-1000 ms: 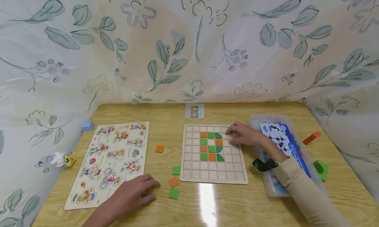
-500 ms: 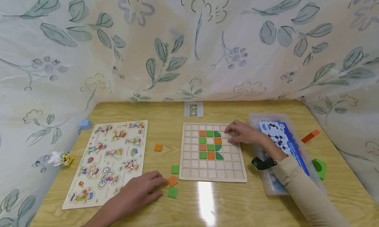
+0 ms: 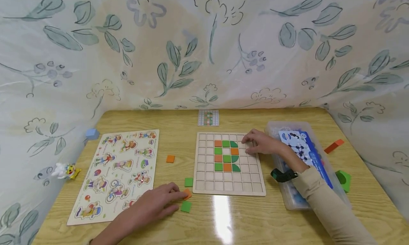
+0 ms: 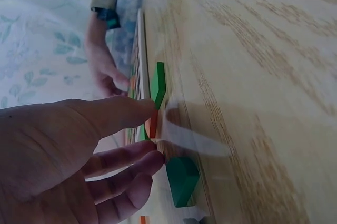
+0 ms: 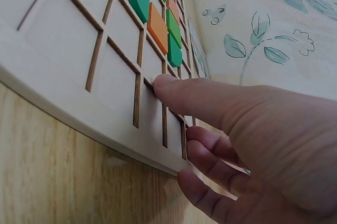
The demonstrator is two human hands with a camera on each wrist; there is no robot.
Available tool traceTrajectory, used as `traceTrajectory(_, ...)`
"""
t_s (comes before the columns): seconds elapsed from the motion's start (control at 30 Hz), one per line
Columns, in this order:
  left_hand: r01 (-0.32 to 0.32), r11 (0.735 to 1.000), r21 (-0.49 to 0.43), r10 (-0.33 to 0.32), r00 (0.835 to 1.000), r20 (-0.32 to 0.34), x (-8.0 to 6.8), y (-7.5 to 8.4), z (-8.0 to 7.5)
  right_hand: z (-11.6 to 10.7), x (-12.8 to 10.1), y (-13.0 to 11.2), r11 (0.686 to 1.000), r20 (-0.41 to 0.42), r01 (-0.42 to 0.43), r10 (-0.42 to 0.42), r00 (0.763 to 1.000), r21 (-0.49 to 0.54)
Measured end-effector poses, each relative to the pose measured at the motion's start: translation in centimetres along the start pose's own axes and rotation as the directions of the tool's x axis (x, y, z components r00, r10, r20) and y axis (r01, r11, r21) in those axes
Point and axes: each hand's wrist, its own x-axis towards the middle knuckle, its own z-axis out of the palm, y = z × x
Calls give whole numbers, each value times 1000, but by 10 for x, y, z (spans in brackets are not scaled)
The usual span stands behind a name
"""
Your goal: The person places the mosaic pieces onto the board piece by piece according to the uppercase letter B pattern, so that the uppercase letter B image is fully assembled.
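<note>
- My left hand (image 3: 153, 206) is on the orange tile (image 3: 187, 194) at the near-left corner of the grid board (image 3: 204, 183) — thumb and fingers closing on its edges; the left wrist view shows the thumb tip on the tile (image 4: 153, 124), fingers just under it.
- To do this well I'd pinch it by two opposite edges and lift straight up — the green tile (image 3: 186, 206) lies just beside it and would get nudged by a sideways drag.
- Second green tile (image 3: 189, 182) sits close to the board edge, so I'd keep my fingers off that side too.
- My right hand (image 3: 260, 144) rests on the board's far-right cells, fingers loosely bent, holding nothing — it steadies the board, and I'd keep pressing so it doesn't slide on the glossy tabletop (image 3: 223, 220).
- Orange tile: small flat square, thin, plain orange, lying slightly turned on the tabletop, touching nothing but my fingers.
- Board: pale wood grid, orange and green pieces filling a block in its upper middle, one cell inside it bare.
</note>
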Motion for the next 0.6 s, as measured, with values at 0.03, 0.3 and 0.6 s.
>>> traceTrajectory(0.03,-2,1000,6,2,1000,6,1,0,0,0,0,0,1000,1,3,-3,1000,1)
traceTrajectory(0.3,27,997,74,-27,1000,-9,2,3,0,0,1,2,1000,-7,1,-1,1000,-5)
traceTrajectory(0.6,70,987,147,-57,994,-95,4,5,3,2,0,3,999,-12,33,-33,999,-8)
